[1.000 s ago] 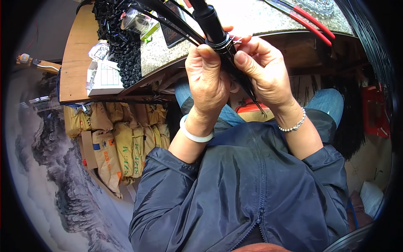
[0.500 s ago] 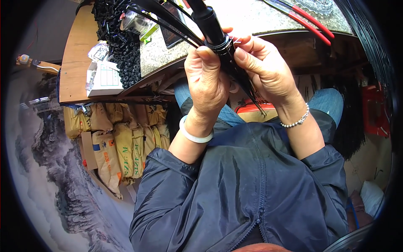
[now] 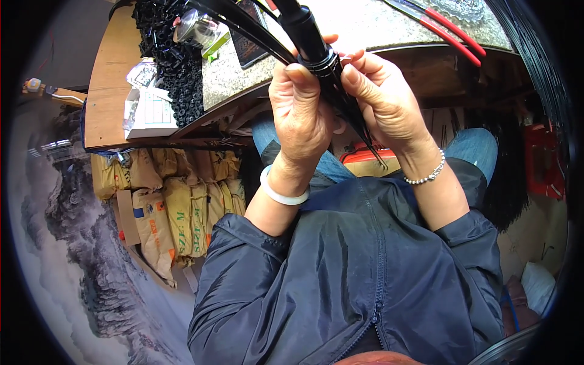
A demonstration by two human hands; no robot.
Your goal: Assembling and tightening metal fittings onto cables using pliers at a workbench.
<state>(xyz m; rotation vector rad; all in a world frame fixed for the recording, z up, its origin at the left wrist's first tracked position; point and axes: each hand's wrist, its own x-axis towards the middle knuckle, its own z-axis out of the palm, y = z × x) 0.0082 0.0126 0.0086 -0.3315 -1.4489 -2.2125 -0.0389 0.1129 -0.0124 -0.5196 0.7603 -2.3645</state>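
Work piece: black ribbed assembly (image 3: 307, 39), upper centre of the picture, slanting between both hands, with a ringed collar (image 3: 326, 66) partway along.
Left hand (image 3: 298, 115): closed, thumb in front, gripping the assembly beside the collar.
Right hand (image 3: 389, 100): fingers curled nearly together at a thin wire (image 3: 345, 58) by the collar; whether they pinch it I cannot tell.
Pliers (image 3: 450, 36): red-handled, upper right, on the speckled tabletop (image 3: 377, 30), untouched.
Step in hand, as I judge it: working the wire at the collar.
Next move, I reckon: calls for steady left support and fine right fingertip control.
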